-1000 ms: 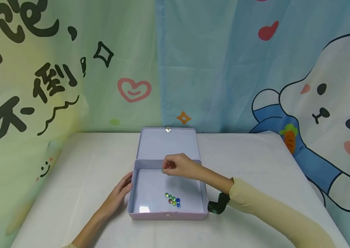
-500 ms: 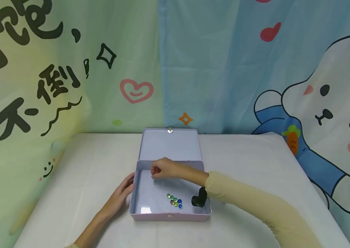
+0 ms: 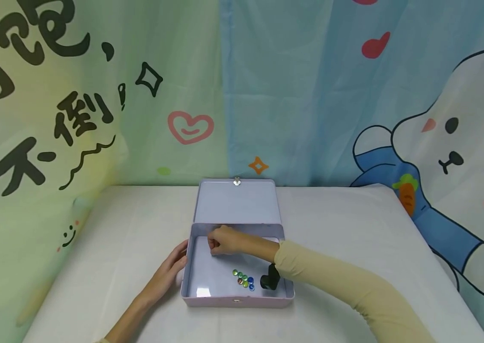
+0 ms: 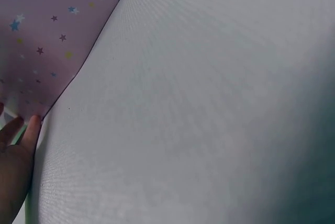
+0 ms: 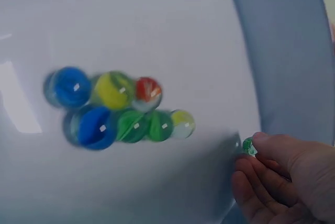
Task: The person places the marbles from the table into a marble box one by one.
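Note:
A pale lilac metal box point(image 3: 238, 302) stands with its lid point(image 3: 237, 201) folded back. My right hand point(image 3: 225, 240) is inside the box's left half, close over the floor. Its thumb and fingers pinch a green glass marble point(image 5: 249, 146), seen in the right wrist view near a side wall. Several other marbles lie in two short rows on the box floor: blue point(image 5: 94, 127), yellow point(image 5: 113, 90), red and white point(image 5: 148, 93), and green point(image 5: 132, 125). My left hand point(image 3: 169, 267) rests its extended fingers against the box's left side, which is printed with stars in the left wrist view.
A white cloth covers the table point(image 3: 139, 214) around the box. Behind it hangs a printed curtain point(image 3: 267, 95). A black wrist camera point(image 3: 270, 277) on my right arm overlaps the box's right part in the head view.
My right hand has moved left across the box with the marble, then lowered toward the floor near the left wall. My left hand stays at the box's side.

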A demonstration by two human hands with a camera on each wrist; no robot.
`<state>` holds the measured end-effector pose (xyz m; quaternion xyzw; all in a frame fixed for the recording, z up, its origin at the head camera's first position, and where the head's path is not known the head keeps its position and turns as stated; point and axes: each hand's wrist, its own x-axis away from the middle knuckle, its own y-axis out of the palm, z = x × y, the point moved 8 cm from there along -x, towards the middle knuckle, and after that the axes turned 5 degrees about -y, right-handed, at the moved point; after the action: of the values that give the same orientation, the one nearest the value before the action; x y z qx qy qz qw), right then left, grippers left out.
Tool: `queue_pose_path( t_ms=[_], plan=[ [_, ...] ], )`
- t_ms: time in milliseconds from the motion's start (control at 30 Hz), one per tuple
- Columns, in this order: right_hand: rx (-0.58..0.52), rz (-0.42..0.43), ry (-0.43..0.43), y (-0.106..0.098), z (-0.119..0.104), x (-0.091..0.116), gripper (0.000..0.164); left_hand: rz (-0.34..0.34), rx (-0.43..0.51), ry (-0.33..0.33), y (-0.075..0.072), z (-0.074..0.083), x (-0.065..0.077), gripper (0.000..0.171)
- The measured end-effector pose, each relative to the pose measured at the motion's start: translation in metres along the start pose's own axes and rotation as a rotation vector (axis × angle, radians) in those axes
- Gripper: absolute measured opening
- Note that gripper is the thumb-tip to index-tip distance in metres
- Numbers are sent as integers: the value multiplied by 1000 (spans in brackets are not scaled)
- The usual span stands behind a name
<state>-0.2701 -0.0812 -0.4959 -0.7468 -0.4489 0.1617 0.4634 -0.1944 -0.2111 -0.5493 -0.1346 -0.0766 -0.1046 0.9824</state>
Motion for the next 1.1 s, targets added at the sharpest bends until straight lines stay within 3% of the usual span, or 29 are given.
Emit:
queue_pose_path(
  t_ms=[433, 600, 733, 833, 1100],
  plan=[
    [82, -32, 32, 6, 3, 0, 11, -4, 5, 14, 3, 1, 0, 51],
    [65, -15, -4, -8, -11, 19, 19, -5, 0, 16, 6, 2, 0, 51],
    [-91, 64, -41, -30, -22, 53, 18, 10, -6, 11, 4, 2, 0, 51],
    [-214, 184, -47, -46, -21, 88, 14, 6, -13, 23, 3, 3, 0, 51],
    [-384, 506, 88, -58, 13, 190, 16, 8, -15, 32, 0, 2, 1, 51]
  ],
)
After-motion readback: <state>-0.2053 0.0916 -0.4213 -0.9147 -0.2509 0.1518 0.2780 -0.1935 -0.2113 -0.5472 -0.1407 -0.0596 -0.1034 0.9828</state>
